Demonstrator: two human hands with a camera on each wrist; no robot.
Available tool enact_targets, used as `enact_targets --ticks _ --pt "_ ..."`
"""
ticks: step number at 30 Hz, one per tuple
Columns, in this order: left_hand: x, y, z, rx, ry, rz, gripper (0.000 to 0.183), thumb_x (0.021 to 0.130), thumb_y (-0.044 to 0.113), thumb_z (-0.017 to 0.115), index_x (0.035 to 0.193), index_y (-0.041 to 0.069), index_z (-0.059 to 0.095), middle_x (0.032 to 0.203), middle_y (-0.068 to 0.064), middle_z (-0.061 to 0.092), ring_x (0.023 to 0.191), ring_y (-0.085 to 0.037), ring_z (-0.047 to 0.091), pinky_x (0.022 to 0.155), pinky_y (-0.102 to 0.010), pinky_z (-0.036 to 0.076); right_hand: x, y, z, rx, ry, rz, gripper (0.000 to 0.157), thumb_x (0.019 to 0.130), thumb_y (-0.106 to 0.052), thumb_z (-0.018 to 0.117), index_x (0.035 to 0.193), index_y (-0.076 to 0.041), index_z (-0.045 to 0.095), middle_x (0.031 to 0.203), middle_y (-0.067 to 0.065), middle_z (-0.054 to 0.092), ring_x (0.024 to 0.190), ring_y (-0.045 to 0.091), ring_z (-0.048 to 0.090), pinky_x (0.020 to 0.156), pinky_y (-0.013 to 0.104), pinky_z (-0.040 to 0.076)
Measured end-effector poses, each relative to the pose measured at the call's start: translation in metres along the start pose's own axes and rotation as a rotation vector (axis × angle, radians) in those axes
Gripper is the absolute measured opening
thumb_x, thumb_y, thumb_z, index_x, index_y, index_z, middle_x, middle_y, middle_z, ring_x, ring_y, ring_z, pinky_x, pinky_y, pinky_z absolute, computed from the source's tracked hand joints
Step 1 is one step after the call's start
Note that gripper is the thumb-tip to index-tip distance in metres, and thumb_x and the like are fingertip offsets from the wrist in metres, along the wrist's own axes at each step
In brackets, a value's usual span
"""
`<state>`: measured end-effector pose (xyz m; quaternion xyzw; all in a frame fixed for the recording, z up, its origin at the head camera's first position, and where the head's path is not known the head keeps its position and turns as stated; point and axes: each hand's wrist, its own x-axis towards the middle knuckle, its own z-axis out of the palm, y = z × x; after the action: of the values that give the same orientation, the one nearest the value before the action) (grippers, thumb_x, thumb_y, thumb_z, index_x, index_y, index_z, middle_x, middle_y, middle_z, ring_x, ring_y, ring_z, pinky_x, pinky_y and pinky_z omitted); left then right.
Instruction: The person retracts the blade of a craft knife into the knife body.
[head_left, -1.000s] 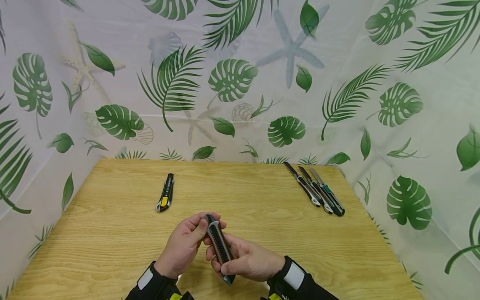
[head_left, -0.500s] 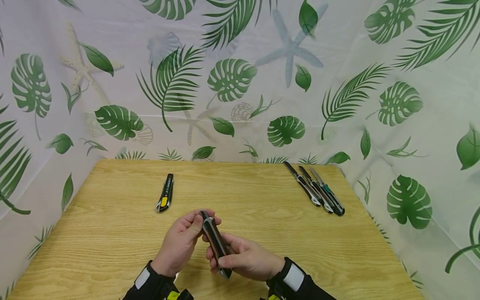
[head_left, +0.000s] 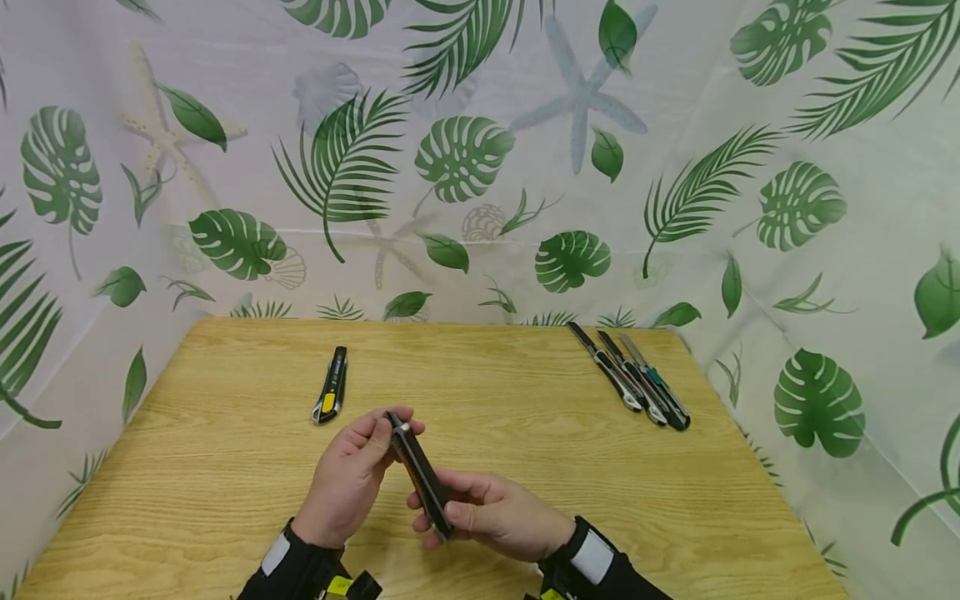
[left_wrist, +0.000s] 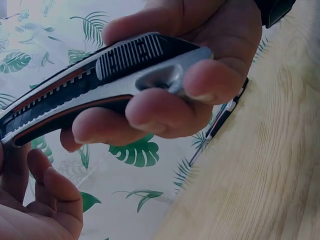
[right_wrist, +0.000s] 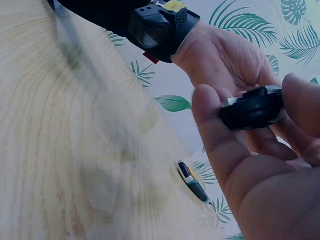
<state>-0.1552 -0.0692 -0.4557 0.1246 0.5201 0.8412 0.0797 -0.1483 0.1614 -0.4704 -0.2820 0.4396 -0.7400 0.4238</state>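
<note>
My left grip (head_left: 341,483) pinches the front end of a utility knife (head_left: 421,472), and my right grip (head_left: 510,515) holds its slider end, the tool slanting above the bench (head_left: 525,400). Farther off lie a black-and-yellow cutter (head_left: 331,387) and, rightward, three more knives (head_left: 633,382).

Through the left wrist camera I saw the right hand (left_wrist: 210,77) gripping a utility knife (left_wrist: 80,100) by its rear end, thumb above and fingers curled beneath. I could make out a ribbed slider (left_wrist: 129,56), a toothed track and a rounded hollow (left_wrist: 161,79) near the butt. At lower left, one finger of the left hand (left_wrist: 50,210) rose to the knife's front end. Beyond, a second knife (left_wrist: 216,126) lay near the wooden table's (left_wrist: 270,150) edge, against leaf-printed cloth (left_wrist: 102,172).
</note>
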Motion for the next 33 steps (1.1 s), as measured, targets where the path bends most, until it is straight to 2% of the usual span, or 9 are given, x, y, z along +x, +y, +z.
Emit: enact_targets --ticks 2,7,11,15,18,22,26,33 --pt "0.001 0.000 0.001 0.046 0.038 -0.004 0.039 0.105 0.030 0.047 0.128 0.000 0.058 0.119 -0.010 0.065 0.116 -0.032 0.050 0.090 -0.030 0.045 0.001 0.000 0.001 -0.028 0.034 -0.012 0.049 0.108 -0.007 0.040 0.155 -0.006 0.028 0.141 0.018 0.046 0.123 0.035 0.045 0.099 0.043 0.046" --pt "-0.002 -0.005 0.010 0.262 0.153 -0.029 0.035 0.100 0.031 0.059 0.121 0.003 0.065 0.109 -0.011 0.066 0.100 -0.028 0.057 0.083 -0.035 0.048 0.002 0.000 0.001 -0.100 0.115 -0.072 0.052 0.106 -0.007 0.047 0.154 -0.004 0.028 0.139 0.021 0.046 0.121 0.040 0.046 0.098 0.046 0.046" --pt "-0.008 -0.012 0.022 0.478 0.171 -0.032 0.030 0.091 0.033 0.072 0.114 0.013 0.070 0.099 -0.005 0.068 0.089 -0.023 0.059 0.076 -0.039 0.049 0.003 -0.001 0.001 -0.120 0.191 -0.122 0.051 0.105 -0.006 0.049 0.151 -0.003 0.029 0.137 0.021 0.049 0.120 0.041 0.046 0.098 0.043 0.047" --pt "-0.014 -0.018 0.032 0.629 0.180 0.017 0.029 0.084 0.035 0.080 0.107 0.020 0.073 0.091 0.003 0.070 0.083 -0.017 0.060 0.074 -0.040 0.050 0.004 0.000 0.002 -0.135 0.255 -0.166 0.040 0.102 -0.001 0.051 0.138 -0.001 0.033 0.135 0.024 0.050 0.118 0.036 0.050 0.095 0.039 0.049" --pt "-0.017 -0.021 0.035 0.660 0.190 0.050 0.026 0.083 0.033 0.081 0.103 0.020 0.074 0.089 0.006 0.070 0.082 -0.013 0.061 0.076 -0.043 0.051 0.004 0.001 0.003 -0.142 0.287 -0.183 0.032 0.100 0.001 0.054 0.126 -0.001 0.036 0.131 0.024 0.053 0.116 0.033 0.052 0.093 0.038 0.050" --pt "-0.019 -0.023 0.036 0.662 0.193 0.071 0.024 0.083 0.032 0.081 0.103 0.020 0.074 0.088 0.007 0.071 0.082 -0.013 0.061 0.076 -0.043 0.052 0.004 0.002 0.003 -0.149 0.316 -0.186 0.026 0.099 0.003 0.056 0.117 -0.003 0.038 0.122 0.017 0.059 0.112 0.030 0.055 0.090 0.037 0.052" --pt "-0.019 -0.024 0.036 0.672 0.196 0.081 0.022 0.084 0.034 0.080 0.101 0.022 0.074 0.089 0.007 0.070 0.084 -0.013 0.062 0.075 -0.042 0.053 0.004 0.002 0.003 -0.161 0.333 -0.174 0.025 0.098 0.002 0.058 0.113 -0.003 0.039 0.115 0.012 0.060 0.110 0.029 0.056 0.090 0.037 0.052" --pt "-0.015 -0.019 0.034 0.729 0.220 0.190 0.018 0.086 0.034 0.079 0.099 0.022 0.074 0.095 0.009 0.070 0.087 -0.008 0.062 0.076 -0.046 0.054 0.003 -0.002 0.000 -0.234 0.379 -0.113 0.027 0.096 -0.005 0.064 0.114 0.001 0.044 0.114 0.013 0.058 0.113 0.035 0.054 0.092 0.036 0.051"
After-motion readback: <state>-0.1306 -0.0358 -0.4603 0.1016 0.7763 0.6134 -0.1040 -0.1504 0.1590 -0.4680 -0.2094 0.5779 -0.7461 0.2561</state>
